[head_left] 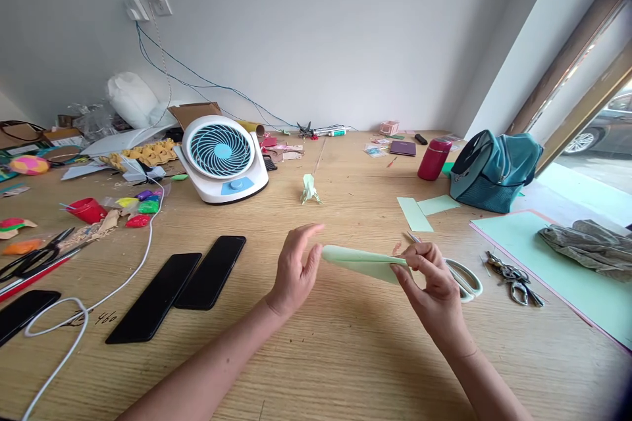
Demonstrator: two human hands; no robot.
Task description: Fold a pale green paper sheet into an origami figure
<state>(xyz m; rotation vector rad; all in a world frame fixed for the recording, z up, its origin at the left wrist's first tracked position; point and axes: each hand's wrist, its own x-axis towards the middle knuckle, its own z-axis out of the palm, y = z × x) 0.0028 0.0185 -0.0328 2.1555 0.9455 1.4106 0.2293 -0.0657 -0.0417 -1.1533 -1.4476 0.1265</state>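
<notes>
A pale green sheet of paper [368, 266], folded or curled over along its length, is held above the table. My right hand [432, 286] pinches its right end between thumb and fingers. My left hand [297, 266] is at the paper's left end, with fingers extended and the thumb apart; whether the thumb touches the paper's edge is hard to tell. White-handled scissors [467, 281] lie partly hidden behind my right hand. Farther back on the table stands a small folded green paper figure [309, 189].
Two black phones [212, 273] lie left of my arms. A white fan [220, 158] stands behind them. On the right are green paper strips [415, 214], keys [513, 278], a red flask [434, 159], a teal bag [498, 171] and large green sheets [557, 270]. A white cable [148, 243] crosses the left side.
</notes>
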